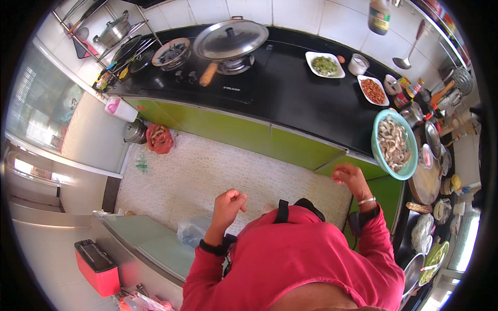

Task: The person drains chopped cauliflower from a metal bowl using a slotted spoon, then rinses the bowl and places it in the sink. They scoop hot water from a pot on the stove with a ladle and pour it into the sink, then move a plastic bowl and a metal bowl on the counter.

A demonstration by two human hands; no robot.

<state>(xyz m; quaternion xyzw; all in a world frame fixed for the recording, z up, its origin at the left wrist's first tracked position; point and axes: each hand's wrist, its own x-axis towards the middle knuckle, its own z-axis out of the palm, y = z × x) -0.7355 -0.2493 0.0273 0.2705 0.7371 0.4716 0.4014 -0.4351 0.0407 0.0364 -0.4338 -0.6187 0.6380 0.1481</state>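
My left hand (228,207) hangs in the air over the tiled floor, fingers curled in and nothing seen in it. My right hand (350,178), a bracelet at its wrist, is loosely curled near the counter's front edge and also holds nothing visible. Closest to it is a turquoise plastic basket (374,145) at the counter corner, filled with grey pieces that look like raw shrimp (393,144). Behind the basket lie a white dish of reddish-brown nuts (372,91) and a white dish of chopped greens (324,66). An egg (341,59) and a white jar (358,65) are beside them.
A lidded wok (231,39) with a wooden handle sits on the gas hob, next to a bare burner (171,52). Sauce bottles (406,95) and a round wooden chopping board (424,182) line the right counter. A red bag (159,138) lies on the floor.
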